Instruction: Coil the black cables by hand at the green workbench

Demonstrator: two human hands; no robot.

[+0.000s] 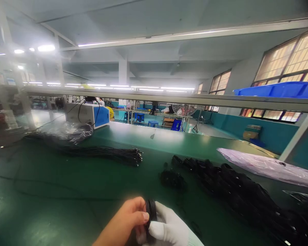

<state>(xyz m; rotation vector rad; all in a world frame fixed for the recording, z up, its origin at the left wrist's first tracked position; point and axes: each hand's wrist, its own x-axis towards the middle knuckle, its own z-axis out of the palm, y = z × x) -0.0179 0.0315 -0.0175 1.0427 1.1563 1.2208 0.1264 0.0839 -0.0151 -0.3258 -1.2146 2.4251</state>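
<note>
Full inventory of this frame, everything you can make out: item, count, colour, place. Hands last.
Table: one, green, foreground
Held coil: one, black, between both hands
Cable bundle: one, black, left of centre
Coil pile: one, uncountable coils, black, right
Small clump: one, black, left of pile
Clear bag: one, transparent, back left
Machine: one, grey-white and blue, back left
Plastic wrap: one, pale pink, far right
Rail: one, grey, above table
Bin: one, blue, upper right
Stools: several, blue, background
Fan: one, background
Windows: several, right wall
Lights: several, white, overhead
Left hand: one, bare, bottom centre
Right hand: one, white glove, bottom centre
</note>
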